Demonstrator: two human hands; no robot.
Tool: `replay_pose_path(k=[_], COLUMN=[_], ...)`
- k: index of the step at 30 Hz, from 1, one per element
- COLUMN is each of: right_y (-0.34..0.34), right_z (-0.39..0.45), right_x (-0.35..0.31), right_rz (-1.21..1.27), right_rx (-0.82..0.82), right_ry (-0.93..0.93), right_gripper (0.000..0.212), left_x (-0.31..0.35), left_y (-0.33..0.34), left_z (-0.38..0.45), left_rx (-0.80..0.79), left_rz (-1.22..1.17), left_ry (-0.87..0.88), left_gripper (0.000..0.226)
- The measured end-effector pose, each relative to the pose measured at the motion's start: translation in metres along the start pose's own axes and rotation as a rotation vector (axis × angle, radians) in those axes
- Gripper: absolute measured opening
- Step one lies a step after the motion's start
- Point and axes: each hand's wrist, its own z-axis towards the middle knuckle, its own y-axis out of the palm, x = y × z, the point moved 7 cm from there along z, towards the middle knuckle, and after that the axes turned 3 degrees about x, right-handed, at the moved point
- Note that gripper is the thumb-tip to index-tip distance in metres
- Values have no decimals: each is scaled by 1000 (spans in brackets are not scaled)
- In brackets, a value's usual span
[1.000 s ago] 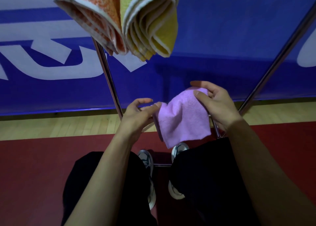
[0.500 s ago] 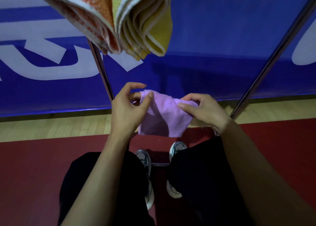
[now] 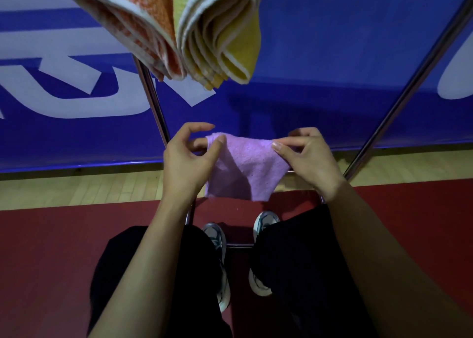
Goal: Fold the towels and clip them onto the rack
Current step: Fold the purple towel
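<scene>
The rack (image 3: pixel 409 87) is spreading its metal legs wide; folded orange and yellow towels (image 3: pixel 179 28) are hanging at twelve o'clock. Below, a small lilac towel (image 3: pixel 243 169) is drooping, soft and creased, its top corners pinched in the left grip (image 3: pixel 189 158) and right grip (image 3: pixel 304 156).

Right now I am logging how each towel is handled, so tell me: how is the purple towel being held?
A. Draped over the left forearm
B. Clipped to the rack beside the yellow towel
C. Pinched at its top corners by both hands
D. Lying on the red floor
C: the left hand and right hand each pinch an upper corner of the purple towel, which hangs between them, well below the orange towel and yellow towel.
</scene>
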Motion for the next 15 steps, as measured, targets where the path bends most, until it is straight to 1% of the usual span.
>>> replay_pose_path(k=[3,10,15], right_y=[-3,-8,-9], right_z=[0,0,-4], right_x=[-4,-8,-12], right_rz=[1,136,171], right_rx=[29,168,152], right_ry=[-10,-10,-5], right_gripper=[19,18,16], left_x=[-1,3,3], left_y=[-4,-6,-8], left_z=[2,2,3], left_rx=[16,41,60], left_rz=[36,231,245], left_ry=[-5,61,50], left_gripper=[21,24,24])
